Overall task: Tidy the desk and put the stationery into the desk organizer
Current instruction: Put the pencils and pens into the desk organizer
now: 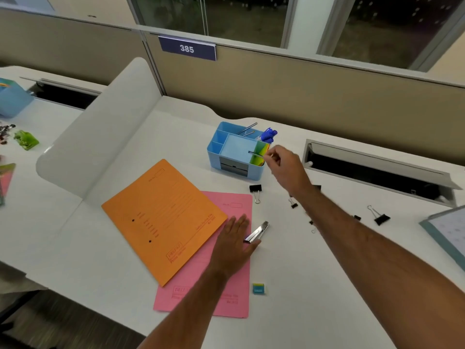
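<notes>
A light blue desk organizer [227,147] stands mid-desk, holding blue pens [268,135], silver pens and coloured sticky notes [260,155]. My right hand [284,167] hovers at its right rim and pinches a small binder clip [255,153] by its wire handle over the wide compartment. My left hand [232,244] lies flat on the pink folder [226,285], fingertips beside a silver stapler [258,233]. Black binder clips [255,188], [381,217] lie scattered on the desk to the right.
An orange folder [161,217] overlaps the pink one. A small eraser [258,288] lies near the front. An open cable tray [377,172] is at the right, a white divider [100,137] at the left, a framed board [448,233] at the right edge.
</notes>
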Demonstrator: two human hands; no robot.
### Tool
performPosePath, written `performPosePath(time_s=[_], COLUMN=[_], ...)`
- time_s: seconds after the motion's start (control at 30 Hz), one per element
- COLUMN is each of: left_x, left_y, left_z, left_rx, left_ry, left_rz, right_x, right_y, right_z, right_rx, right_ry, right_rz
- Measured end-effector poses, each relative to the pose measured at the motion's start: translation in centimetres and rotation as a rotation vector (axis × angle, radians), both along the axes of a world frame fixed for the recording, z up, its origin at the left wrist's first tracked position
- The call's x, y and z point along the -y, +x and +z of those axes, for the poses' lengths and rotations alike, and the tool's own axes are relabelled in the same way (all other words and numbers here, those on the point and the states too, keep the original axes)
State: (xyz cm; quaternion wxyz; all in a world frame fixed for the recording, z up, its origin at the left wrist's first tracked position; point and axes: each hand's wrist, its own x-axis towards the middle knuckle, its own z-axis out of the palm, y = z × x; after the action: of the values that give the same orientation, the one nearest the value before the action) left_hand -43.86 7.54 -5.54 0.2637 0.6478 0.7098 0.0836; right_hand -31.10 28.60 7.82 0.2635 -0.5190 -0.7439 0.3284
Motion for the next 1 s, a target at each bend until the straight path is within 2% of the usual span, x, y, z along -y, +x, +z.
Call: performPosePath(time_s=[0.33,0.67,1.0], left_x=[0.4,0.5,0.5], left_y=[-0.3,-0.2,0.0], left_z=[-1.0,-1.5,-1.0], left_rx=[-0.021,-0.022,-0.01], left_ry=[0.056,0.048,0.038], left_rz=[-0.018,-0.004,-0.001], right_x=[-8.5,-10.9,-9.6], right_y=[-7.1,-8.8,-5.3], right_z=[1.6,0.0,-0.8], right_rx=[0.045,0.177,0.005], right_ry=[0.149,0.128,0.113], right_rz=[-0.052,-0.045,-0.098])
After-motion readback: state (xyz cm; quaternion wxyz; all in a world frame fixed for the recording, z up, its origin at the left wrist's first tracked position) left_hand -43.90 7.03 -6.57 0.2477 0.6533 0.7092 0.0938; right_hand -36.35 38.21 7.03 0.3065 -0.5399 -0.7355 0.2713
